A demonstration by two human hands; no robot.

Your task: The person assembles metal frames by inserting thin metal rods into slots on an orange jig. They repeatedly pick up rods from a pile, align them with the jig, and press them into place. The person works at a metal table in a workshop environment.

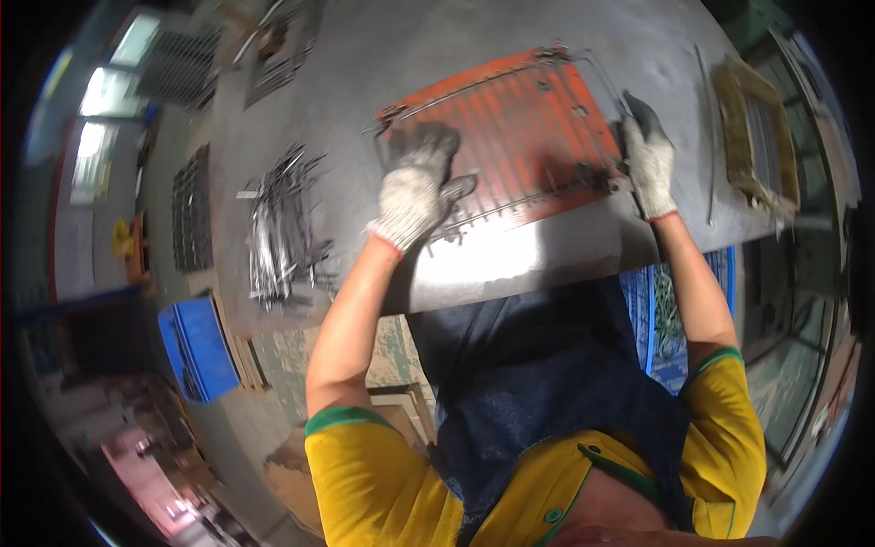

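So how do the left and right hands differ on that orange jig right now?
The left hand lies spread on the orange jig near its left corner, over the wire grid; the right hand grips the right edge. The left shows mostly its white back, the right more dark coated fingers. Both wear knit gloves with red cuffs.

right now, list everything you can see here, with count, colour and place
orange ribbed metal panel with wire frame: one, orange, on the grey table's far middle
grey metal table: one, grey, centre
loose metal rods: one pile, silver, table's left
dark wire grids: a stack, black, far left
blue plastic crate: one, blue, floor at left
yellowish rectangular frame: one, yellow-brown, right
left hand: gloved, pressing on the panel's left part
right hand: gloved, grip on the panel's right edge
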